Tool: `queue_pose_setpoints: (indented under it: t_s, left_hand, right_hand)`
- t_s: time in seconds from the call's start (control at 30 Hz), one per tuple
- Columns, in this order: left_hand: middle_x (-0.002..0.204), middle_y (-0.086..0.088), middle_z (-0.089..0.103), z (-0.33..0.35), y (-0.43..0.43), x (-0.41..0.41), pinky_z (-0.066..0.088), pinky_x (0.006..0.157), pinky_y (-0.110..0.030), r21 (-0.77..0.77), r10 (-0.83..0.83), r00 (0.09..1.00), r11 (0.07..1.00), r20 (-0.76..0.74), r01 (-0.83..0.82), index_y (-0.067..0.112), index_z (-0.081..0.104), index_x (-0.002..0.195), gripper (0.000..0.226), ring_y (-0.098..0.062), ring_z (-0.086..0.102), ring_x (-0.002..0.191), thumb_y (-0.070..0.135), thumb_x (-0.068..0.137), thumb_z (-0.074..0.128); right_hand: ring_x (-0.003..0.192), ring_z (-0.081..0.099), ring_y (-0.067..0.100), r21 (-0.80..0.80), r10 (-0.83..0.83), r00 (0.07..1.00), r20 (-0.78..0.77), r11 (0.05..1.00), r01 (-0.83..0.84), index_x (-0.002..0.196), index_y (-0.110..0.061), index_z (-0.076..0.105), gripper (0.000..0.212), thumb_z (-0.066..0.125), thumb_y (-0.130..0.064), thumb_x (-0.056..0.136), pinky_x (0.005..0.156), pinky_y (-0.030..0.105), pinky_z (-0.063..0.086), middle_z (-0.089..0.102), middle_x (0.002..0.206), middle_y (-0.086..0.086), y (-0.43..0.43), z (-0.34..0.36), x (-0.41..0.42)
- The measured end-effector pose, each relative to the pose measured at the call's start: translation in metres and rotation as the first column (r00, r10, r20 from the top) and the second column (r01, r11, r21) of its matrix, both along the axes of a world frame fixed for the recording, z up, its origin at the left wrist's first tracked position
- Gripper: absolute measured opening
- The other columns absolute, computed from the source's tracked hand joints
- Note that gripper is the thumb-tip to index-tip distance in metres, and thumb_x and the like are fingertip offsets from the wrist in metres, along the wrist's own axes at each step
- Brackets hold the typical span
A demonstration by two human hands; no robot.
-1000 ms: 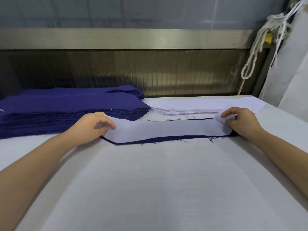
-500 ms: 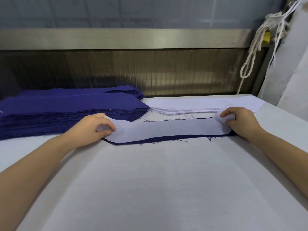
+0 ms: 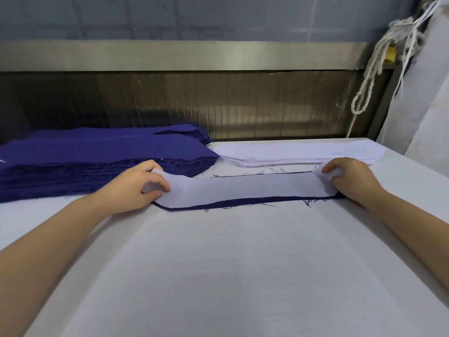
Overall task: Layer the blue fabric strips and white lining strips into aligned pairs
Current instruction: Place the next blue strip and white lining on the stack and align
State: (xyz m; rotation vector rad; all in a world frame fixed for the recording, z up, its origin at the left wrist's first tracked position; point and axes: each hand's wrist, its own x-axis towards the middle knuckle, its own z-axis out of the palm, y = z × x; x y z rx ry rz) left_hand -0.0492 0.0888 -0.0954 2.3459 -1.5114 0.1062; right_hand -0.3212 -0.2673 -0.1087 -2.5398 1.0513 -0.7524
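A white lining strip (image 3: 243, 188) lies on top of a blue fabric strip (image 3: 233, 203), whose dark edge shows along the near side. My left hand (image 3: 131, 188) pinches the left end of the white strip between thumb and fingers. At the right end, my right hand (image 3: 349, 178) pinches the strip with curled fingers. A tall stack of blue strips (image 3: 97, 161) sits at the back left. Beside it, at the back right, is a low pile of white lining strips (image 3: 298, 154).
The work surface is a white cloth-covered table (image 3: 230, 276). A metal rail and ribbed panel (image 3: 194, 105) run along the back. White cords (image 3: 374, 69) hang at the upper right next to a white padded part (image 3: 422, 105).
Both hands have shifted only slightly on the ends of the white strip. The strip sits a little more evenly over the blue one.
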Motion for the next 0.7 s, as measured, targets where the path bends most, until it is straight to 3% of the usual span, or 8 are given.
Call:
queue_pose_setpoints:
  t_s: [0.13, 0.23, 0.37, 0.5, 0.6, 0.7]
  left_hand:
    - [0.109, 0.016, 0.038, 0.000, 0.001, 0.001, 0.043, 0.064, -0.014, -0.001, 0.035, 0.997, 0.999, 0.067, -0.035, 0.040, 0.065, 0.091, 0.026, -0.006, 0.051, 0.090, 0.016, 0.081, 0.070]
    - [0.109, 0.019, 0.034, 0.001, 0.001, 0.000, 0.050, 0.062, -0.031, 0.003, 0.067, 0.992, 0.998, 0.103, -0.068, 0.041, 0.063, 0.091, 0.022, -0.008, 0.053, 0.083, 0.023, 0.081, 0.070]
    - [0.107, 0.020, 0.036, 0.002, 0.003, -0.001, 0.037, 0.051, -0.023, -0.063, 0.087, 0.975, 0.995, 0.203, -0.076, 0.039, 0.066, 0.084, 0.008, -0.004, 0.050, 0.067, 0.033, 0.080, 0.070]
    - [0.113, 0.012, 0.040, 0.001, 0.002, 0.000, 0.032, 0.066, -0.023, -0.088, 0.048, 0.959, 0.996, 0.279, -0.024, 0.033, 0.071, 0.087, 0.013, -0.009, 0.034, 0.080, 0.031, 0.076, 0.076]
    - [0.116, 0.008, 0.045, -0.003, 0.000, -0.001, 0.029, 0.078, -0.028, -0.061, 0.020, 0.947, 0.998, 0.320, 0.000, 0.031, 0.071, 0.093, 0.018, -0.013, 0.031, 0.089, 0.028, 0.076, 0.076]
    - [0.112, 0.006, 0.050, -0.003, 0.000, -0.003, 0.029, 0.081, -0.031, -0.083, -0.009, 0.941, 0.996, 0.339, 0.039, 0.029, 0.072, 0.090, 0.009, -0.014, 0.032, 0.092, 0.029, 0.081, 0.072]
  right_hand:
    - [0.105, 0.055, 0.032, -0.041, 0.015, 0.999, -0.049, 0.999, -0.017, 0.094, -0.008, 0.070, 0.028, 0.052, 0.006, 0.079, 0.084, 0.029, 0.037, 0.064, 0.109, 0.013, 0.000, 0.001, -0.001]
    - [0.114, 0.042, 0.038, -0.138, -0.019, 0.992, -0.123, 0.990, 0.002, 0.098, -0.013, 0.070, 0.028, 0.056, 0.002, 0.079, 0.087, 0.027, 0.024, 0.056, 0.119, 0.015, -0.001, 0.001, -0.001]
    - [0.120, 0.031, 0.035, -0.148, -0.048, 0.994, -0.098, 0.988, 0.033, 0.102, -0.019, 0.070, 0.034, 0.057, 0.002, 0.079, 0.096, 0.036, 0.027, 0.050, 0.127, 0.008, 0.006, 0.002, 0.000]
    - [0.114, 0.045, 0.034, -0.133, 0.067, 0.993, -0.093, 0.988, -0.079, 0.094, -0.013, 0.073, 0.028, 0.053, 0.002, 0.083, 0.097, 0.038, 0.035, 0.063, 0.117, 0.008, 0.008, 0.003, 0.002]
    - [0.104, 0.055, 0.030, -0.054, 0.103, 0.992, -0.069, 0.993, -0.107, 0.092, -0.010, 0.073, 0.020, 0.055, -0.003, 0.085, 0.091, 0.038, 0.043, 0.066, 0.107, 0.010, 0.011, 0.002, 0.003]
    - [0.097, 0.056, 0.027, -0.032, 0.104, 0.992, -0.077, 0.994, -0.107, 0.093, -0.010, 0.072, 0.016, 0.058, -0.009, 0.087, 0.085, 0.035, 0.044, 0.066, 0.105, 0.009, 0.014, 0.001, 0.005]
